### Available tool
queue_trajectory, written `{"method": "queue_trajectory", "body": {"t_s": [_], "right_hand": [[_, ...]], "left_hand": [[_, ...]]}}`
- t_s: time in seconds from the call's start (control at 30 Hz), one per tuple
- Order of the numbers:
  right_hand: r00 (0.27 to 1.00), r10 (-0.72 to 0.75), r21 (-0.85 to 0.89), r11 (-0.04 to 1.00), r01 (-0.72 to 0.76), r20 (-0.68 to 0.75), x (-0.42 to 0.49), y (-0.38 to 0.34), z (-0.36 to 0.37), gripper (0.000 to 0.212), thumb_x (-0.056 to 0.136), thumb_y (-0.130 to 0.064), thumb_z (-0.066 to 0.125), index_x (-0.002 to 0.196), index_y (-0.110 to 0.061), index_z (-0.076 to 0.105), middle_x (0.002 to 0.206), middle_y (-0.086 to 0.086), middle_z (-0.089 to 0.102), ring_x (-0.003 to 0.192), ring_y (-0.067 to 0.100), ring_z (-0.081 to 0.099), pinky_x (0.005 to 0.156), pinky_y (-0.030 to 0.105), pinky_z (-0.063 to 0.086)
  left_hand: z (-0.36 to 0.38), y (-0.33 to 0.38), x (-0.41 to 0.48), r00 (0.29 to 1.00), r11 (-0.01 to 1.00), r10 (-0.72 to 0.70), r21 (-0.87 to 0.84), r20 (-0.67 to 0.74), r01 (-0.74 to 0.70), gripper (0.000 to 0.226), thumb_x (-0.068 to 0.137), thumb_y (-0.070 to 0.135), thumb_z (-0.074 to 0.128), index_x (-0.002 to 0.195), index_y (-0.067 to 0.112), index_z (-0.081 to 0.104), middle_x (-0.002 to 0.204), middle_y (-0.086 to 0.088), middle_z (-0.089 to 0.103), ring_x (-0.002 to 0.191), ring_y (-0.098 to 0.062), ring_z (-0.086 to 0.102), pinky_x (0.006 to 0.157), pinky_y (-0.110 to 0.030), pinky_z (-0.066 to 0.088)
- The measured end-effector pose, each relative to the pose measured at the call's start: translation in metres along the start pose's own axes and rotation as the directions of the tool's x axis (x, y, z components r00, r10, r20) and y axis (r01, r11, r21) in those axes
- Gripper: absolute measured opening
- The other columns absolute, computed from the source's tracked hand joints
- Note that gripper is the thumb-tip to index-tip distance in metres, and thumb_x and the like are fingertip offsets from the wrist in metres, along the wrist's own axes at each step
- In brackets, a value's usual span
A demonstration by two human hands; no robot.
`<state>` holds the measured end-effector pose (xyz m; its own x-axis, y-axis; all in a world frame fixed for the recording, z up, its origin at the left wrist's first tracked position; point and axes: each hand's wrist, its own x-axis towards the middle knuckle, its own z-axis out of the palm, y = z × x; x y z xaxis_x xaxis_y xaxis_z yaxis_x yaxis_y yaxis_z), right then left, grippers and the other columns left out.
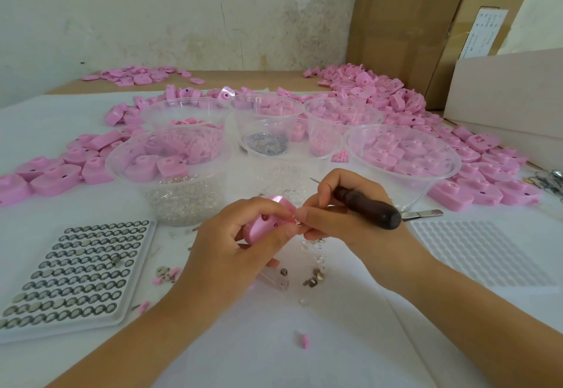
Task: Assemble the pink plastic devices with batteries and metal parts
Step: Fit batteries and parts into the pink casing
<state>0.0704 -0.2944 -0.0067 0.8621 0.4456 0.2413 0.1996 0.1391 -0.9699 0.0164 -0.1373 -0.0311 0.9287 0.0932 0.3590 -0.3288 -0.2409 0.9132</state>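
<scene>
Left hand [231, 247]: fingers curled round one pink device [265, 223], gripping it just above the tabletop [304, 357], glossy face up and tilted. This device is the reference point below.

Right hand [344, 220]: touching the device's right edge. Thumb and forefinger are pressed together on a small clear part [297, 220] at that edge. The other fingers are curled round an awl [368, 208], whose dark handle points right and thin metal tip points away from the device.

Left of the device: a white tray [76, 325] lying flat, with rows of button batteries [82, 272].

Right of the device: a white dimpled tray [484, 253]. A flat metal tool [423, 213] lies between it and the awl handle.

Just in front of the device, nearer the person: loose metal parts [313, 278] and clear bits scattered on the tabletop.

Behind the device: clear bowls. The nearest left one [170, 133] holds clear parts; the right one [451, 168] holds pink devices. The contents of the others cannot be told with certainty.

Beyond the bowls: heaps of pink devices [380, 95] spread across the tabletop.
</scene>
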Motion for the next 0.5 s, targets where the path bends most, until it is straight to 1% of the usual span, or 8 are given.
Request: {"method": "queue_trajectory", "body": {"t_s": [0.03, 0.1, 0.17, 0.27, 0.37, 0.47, 0.5], "right_hand": [[1.000, 0.008, 0.002, 1.000, -0.008, -0.008, -0.0003, -0.0002, 0.0006, 0.032, 0.073, 0.008, 0.069, 0.058, -0.016, 0.054, 0.071, 0.023, 0.063, 0.059, 0.022, 0.065, 0.055, 0.023, 0.052], [1.000, 0.021, 0.016, 1.000, -0.021, -0.017, -0.0011, -0.0003, 0.0016, 0.033, 0.073, 0.008, 0.069, 0.057, -0.016, 0.054, 0.068, 0.019, 0.061, 0.058, 0.021, 0.065, 0.054, 0.022, 0.051], [0.999, 0.031, 0.025, 0.999, -0.030, -0.019, -0.0019, -0.0007, 0.0019, 0.032, 0.073, 0.008, 0.069, 0.059, -0.014, 0.052, 0.066, 0.017, 0.061, 0.057, 0.020, 0.066, 0.053, 0.022, 0.051], [0.999, 0.050, 0.049, 0.998, -0.049, -0.014, -0.0022, -0.0033, 0.0014, 0.029, 0.074, 0.009, 0.067, 0.062, -0.011, 0.049, 0.066, 0.016, 0.063, 0.059, 0.021, 0.067, 0.054, 0.022, 0.052], [0.998, 0.067, 0.100, 0.993, -0.067, 0.007, -0.0026, -0.0051, 0.0015, 0.026, 0.071, 0.006, 0.069, 0.064, -0.009, 0.049, 0.065, 0.014, 0.064, 0.058, 0.021, 0.067, 0.054, 0.022, 0.052], [0.994, 0.095, 0.151, 0.983, -0.101, 0.045, -0.0043, -0.0053, 0.0022, 0.021, 0.063, -0.006, 0.070, 0.066, -0.009, 0.050, 0.067, 0.014, 0.066, 0.060, 0.020, 0.068, 0.055, 0.021, 0.052], [0.992, 0.114, 0.175, 0.977, -0.122, 0.053, -0.0045, -0.0053, 0.0022, 0.020, 0.063, -0.007, 0.070, 0.066, -0.009, 0.050, 0.068, 0.015, 0.066, 0.061, 0.020, 0.068, 0.055, 0.021, 0.052]], "left_hand": [[0.0003, 0.0007, -0.0006, 1.000, 1.000, -0.001, 0.002, -0.001, 0.001, 0.013, 0.060, 0.045, 0.070, 0.072, 0.042, 0.070, 0.085, 0.014, 0.068, 0.069, -0.011, 0.068, 0.047, -0.014, 0.049], [0.0012, 0.0020, -0.0014, 1.000, 1.000, -0.010, -0.002, -0.011, 0.010, 0.014, 0.057, 0.046, 0.070, 0.070, 0.043, 0.069, 0.079, 0.016, 0.068, 0.065, -0.010, 0.068, 0.042, -0.010, 0.044], [0.0016, 0.0024, -0.0016, 0.999, 1.000, -0.024, -0.012, -0.021, 0.024, 0.014, 0.057, 0.047, 0.069, 0.070, 0.042, 0.070, 0.078, 0.016, 0.068, 0.064, -0.009, 0.068, 0.041, -0.010, 0.042], [0.0011, 0.0023, -0.0013, 1.000, 0.999, -0.024, -0.038, 0.000, 0.024, 0.012, 0.066, 0.042, 0.065, 0.076, 0.041, 0.072, 0.077, 0.011, 0.069, 0.062, -0.009, 0.066, 0.043, -0.011, 0.044], [0.0004, 0.0025, -0.0006, 1.000, 0.998, -0.017, -0.052, 0.009, 0.017, 0.016, 0.074, 0.038, 0.059, 0.082, 0.036, 0.073, 0.079, 0.007, 0.070, 0.066, -0.013, 0.066, 0.050, -0.018, 0.052], [-0.0002, 0.0035, -0.0012, 1.000, 0.999, -0.028, -0.039, 0.011, 0.028, 0.017, 0.077, 0.039, 0.057, 0.083, 0.036, 0.072, 0.077, 0.004, 0.070, 0.065, -0.015, 0.066, 0.047, -0.034, 0.056], [-0.0001, 0.0043, -0.0016, 0.999, 0.998, -0.032, -0.045, 0.021, 0.033, 0.017, 0.076, 0.038, 0.057, 0.084, 0.035, 0.072, 0.077, 0.003, 0.069, 0.064, -0.015, 0.066, 0.046, -0.034, 0.055]]}}
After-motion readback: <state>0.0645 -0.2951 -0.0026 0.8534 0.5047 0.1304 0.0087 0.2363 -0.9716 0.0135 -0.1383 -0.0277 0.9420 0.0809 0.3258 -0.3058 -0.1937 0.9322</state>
